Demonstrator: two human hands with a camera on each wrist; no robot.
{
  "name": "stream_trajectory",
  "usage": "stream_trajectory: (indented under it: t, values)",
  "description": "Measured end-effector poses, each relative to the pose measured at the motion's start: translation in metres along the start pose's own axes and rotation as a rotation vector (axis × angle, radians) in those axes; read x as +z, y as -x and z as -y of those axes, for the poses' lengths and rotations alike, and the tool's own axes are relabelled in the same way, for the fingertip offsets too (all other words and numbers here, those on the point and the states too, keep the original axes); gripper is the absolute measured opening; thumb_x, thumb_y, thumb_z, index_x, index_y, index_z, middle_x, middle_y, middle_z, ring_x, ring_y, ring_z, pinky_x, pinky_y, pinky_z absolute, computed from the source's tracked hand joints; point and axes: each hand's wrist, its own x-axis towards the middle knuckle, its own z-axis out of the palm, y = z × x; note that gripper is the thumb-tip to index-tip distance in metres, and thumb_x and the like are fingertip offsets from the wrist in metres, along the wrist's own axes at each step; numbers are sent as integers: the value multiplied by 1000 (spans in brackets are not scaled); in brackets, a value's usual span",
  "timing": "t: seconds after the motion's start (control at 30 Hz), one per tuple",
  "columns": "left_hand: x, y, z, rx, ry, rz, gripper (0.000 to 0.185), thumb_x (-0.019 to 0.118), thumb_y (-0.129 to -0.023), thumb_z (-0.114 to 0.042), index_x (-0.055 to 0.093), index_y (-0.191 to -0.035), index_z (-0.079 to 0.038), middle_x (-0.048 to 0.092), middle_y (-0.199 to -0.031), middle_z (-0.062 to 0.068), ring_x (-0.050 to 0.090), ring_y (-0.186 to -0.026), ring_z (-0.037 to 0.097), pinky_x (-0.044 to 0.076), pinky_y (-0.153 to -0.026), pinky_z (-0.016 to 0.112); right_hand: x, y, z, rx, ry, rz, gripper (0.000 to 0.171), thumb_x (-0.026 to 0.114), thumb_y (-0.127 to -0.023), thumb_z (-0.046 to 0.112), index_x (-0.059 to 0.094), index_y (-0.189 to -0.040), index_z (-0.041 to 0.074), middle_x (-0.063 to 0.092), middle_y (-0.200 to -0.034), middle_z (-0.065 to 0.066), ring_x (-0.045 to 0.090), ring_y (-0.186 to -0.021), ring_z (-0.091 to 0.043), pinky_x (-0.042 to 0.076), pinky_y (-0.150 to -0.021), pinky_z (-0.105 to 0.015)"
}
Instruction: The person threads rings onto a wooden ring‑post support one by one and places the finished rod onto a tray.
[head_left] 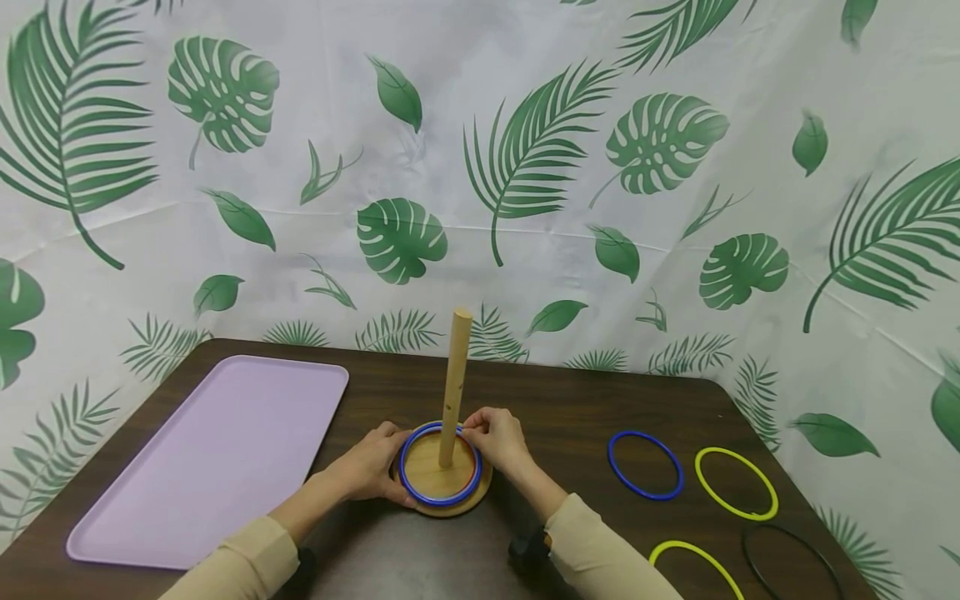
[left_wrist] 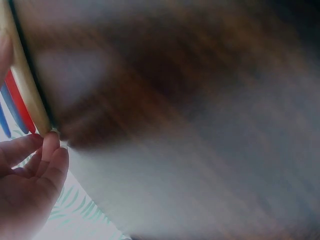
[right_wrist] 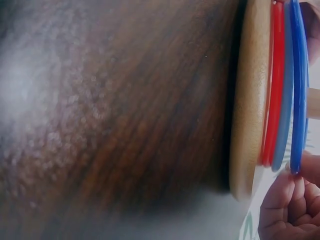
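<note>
A wooden peg (head_left: 455, 387) stands upright on a round wooden base (head_left: 450, 502) near the table's front middle. Around the peg a dark blue ring (head_left: 420, 493) lies on top, with a red ring (right_wrist: 277, 85) and a lighter blue ring (right_wrist: 286, 100) beneath it. My left hand (head_left: 367, 465) curls against the base's left rim (left_wrist: 27, 90), fingertips (left_wrist: 50, 142) touching the wood. At the right side my right hand (head_left: 497, 439) pinches the dark blue ring (right_wrist: 299, 85) between thumb and fingers (right_wrist: 287, 205).
An empty lilac tray (head_left: 210, 458) lies on the left of the dark wooden table (head_left: 570, 417). On the right lie loose rings: blue (head_left: 645, 465), yellow (head_left: 737, 482), yellow-green (head_left: 693, 562) and black (head_left: 791, 558). A leaf-print cloth hangs behind.
</note>
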Motion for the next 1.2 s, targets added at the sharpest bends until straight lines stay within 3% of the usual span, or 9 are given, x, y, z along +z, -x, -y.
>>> stream_trajectory:
  t: [0.63, 1.2]
  values:
    - [0, 1, -3, 0, 20, 3, 92, 90, -54, -37, 52, -125, 8, 53, -110, 15, 53, -102, 31, 46, -89, 47, 5, -2, -5, 20, -8, -16, 9, 73, -80, 9, 66, -75, 4, 60, -61, 1, 46, -51, -5, 38, -46, -19]
    - [-1, 2, -2, -12, 20, 8, 93, 90, -54, -38, 51, -126, 8, 52, -111, 17, 52, -105, 34, 45, -90, 48, -2, -1, -4, 18, -45, -31, 9, 70, -83, 11, 68, -80, 3, 63, -66, -1, 50, -56, -5, 44, -51, -20]
